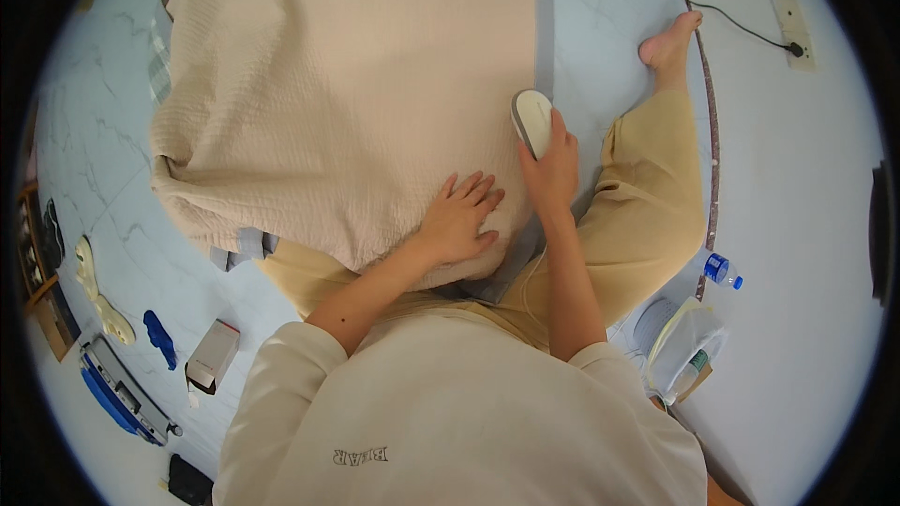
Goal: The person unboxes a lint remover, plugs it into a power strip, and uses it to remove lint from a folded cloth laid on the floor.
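A beige quilted blanket point(394, 70) with a grey border point(543, 28) spreads over the floor and across my lap. My left hand point(464, 221) lies palm down on its near part, fingers apart, holding nothing. My right hand point(553, 172) grips a small white handheld appliance point(534, 121) with a grey rim, shaped like a travel iron. It sits at the blanket's right side, by the border. Its underside is hidden. A thin pale cord point(532, 288) passes beside my right forearm. Deep folds bunch up the blanket's left side.
On the right are a wall socket point(798, 42) with a black plug, a water bottle point(722, 271) and a lined waste bin point(678, 355). Leftward on the marble-patterned floor lie a small box point(213, 356), a blue cloth point(160, 339), pale slippers point(98, 288) and a suitcase point(123, 393).
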`<state>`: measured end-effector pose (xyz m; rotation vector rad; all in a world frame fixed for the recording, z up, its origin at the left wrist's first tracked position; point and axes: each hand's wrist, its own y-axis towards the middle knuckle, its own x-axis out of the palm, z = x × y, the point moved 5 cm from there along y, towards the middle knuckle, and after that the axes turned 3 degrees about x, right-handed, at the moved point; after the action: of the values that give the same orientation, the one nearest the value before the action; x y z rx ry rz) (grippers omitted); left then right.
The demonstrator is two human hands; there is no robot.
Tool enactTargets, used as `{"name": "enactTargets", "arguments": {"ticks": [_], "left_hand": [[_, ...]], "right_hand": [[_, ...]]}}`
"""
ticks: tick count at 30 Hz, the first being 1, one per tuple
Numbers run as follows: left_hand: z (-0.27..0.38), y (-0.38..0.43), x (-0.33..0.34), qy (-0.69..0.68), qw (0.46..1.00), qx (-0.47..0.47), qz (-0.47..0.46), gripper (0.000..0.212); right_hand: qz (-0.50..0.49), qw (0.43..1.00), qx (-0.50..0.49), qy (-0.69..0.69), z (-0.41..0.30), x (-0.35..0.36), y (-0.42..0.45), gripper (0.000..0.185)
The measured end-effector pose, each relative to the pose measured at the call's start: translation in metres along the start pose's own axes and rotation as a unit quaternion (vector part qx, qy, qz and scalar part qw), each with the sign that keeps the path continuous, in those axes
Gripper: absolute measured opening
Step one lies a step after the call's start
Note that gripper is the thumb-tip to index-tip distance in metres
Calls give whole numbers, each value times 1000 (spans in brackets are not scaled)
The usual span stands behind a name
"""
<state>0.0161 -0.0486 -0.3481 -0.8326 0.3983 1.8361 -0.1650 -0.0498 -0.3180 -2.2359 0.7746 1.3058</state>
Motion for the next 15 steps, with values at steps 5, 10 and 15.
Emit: {"name": "enactTargets", "arguments": {"ticks": [5,10,15], "left_hand": [[-10,11,4,-2,999,39,35,36],[3,-1,-16,-111,990,-78,-39,28],[6,0,-14,-34,998,-25,45,25]], "right_hand": [[18,999,41,-6,-13,12,49,78],[19,999,42,-29,-11,14,57,81],[65,998,0,-26,-10,15,66,79]]}}
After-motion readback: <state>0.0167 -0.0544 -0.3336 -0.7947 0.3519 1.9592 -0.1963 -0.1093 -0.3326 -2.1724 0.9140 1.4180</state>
